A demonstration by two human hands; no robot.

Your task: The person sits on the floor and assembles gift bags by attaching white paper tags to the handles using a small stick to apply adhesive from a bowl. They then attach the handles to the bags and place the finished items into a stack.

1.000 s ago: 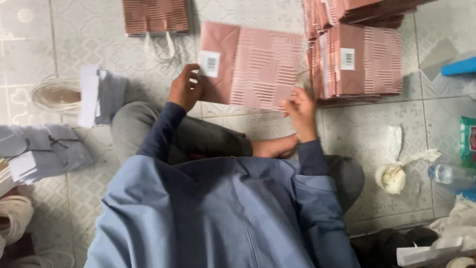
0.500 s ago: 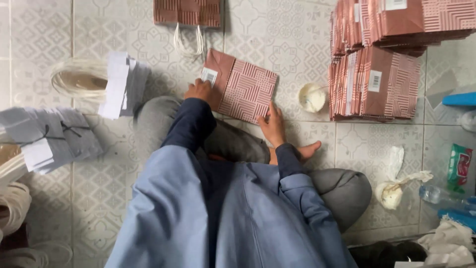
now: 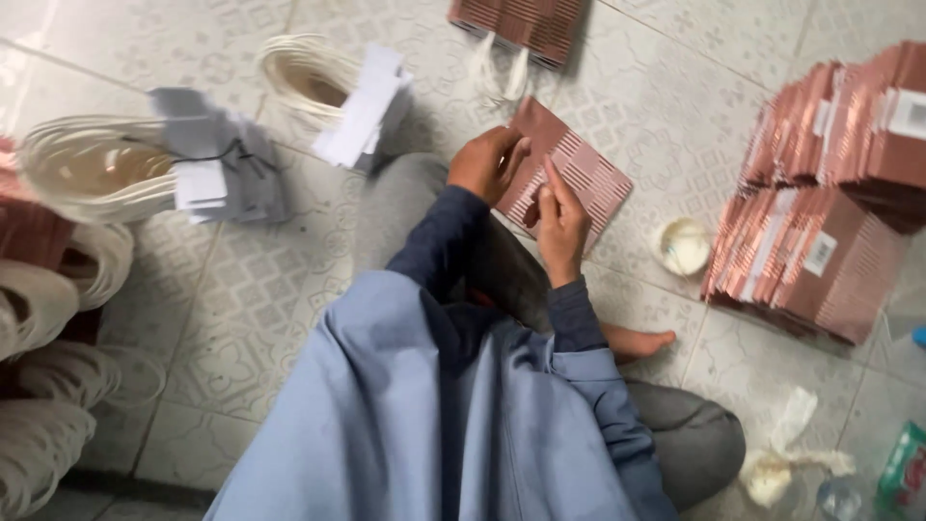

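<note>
I sit cross-legged on a tiled floor [image 3: 289, 289]. A flat brown paper bag with white stripes [image 3: 579, 174] lies over my knee. My left hand [image 3: 487, 162] grips its near left edge. My right hand [image 3: 559, 220] rests on the bag's front face, fingers pinching at it. Both hands sit close together on the same bag.
Stacks of the same brown bags [image 3: 820, 222] stand at the right, another bag with white cord handles [image 3: 521, 29] at the top. A small white pot [image 3: 683, 246] sits by the stacks. Bundles of white cord with paper cards [image 3: 318, 87] [image 3: 145, 164] lie at the left.
The view has swung and tilted. My hands moved closer together on the bag, and the bag now lies nearer my knee.
</note>
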